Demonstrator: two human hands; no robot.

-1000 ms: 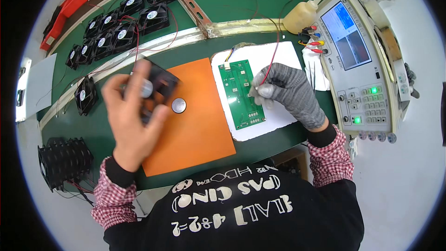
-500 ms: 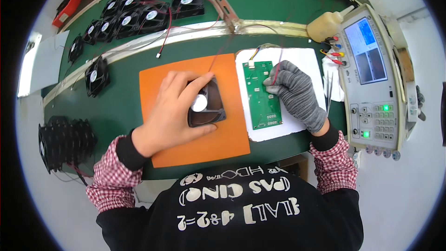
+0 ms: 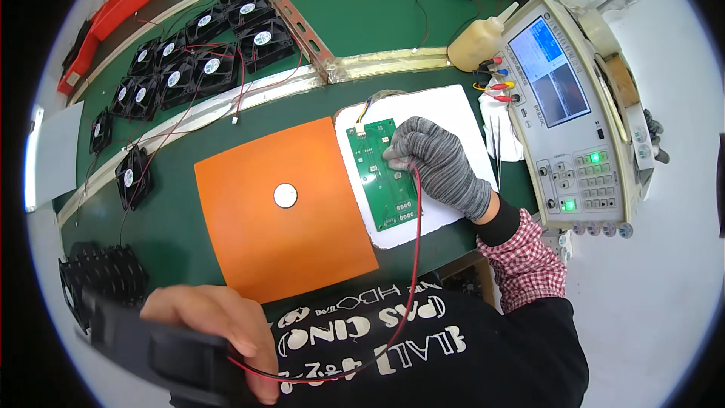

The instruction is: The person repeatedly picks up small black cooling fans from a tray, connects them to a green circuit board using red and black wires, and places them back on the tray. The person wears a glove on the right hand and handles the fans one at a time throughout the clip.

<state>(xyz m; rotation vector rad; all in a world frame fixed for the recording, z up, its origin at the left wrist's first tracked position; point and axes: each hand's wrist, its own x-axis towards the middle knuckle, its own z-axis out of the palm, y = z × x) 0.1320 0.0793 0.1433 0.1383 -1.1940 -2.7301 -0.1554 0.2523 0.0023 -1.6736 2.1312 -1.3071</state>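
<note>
My bare left hand is closed on a black cooling fan, lifted close to the camera at the lower left and partly cut off. A red and black wire loops from that fan up to my right hand. In a grey knit glove, the right fingers are pinched on the wire's end; the tip is hidden. They are over the right edge of a green circuit board, which lies on a white pad. A white round disc shows on the orange mat alongside.
Several black fans with trailing wires fill the bench's far left. A stack of fans stands at the near left. A tester with a screen is at the right, beside a cream squeeze bottle. A metal rail divides the back.
My left hand has raised the fan off the orange mat toward me and to the lower left, uncovering the white disc. My right hand stays over the circuit board with the wire. The view has shifted.
</note>
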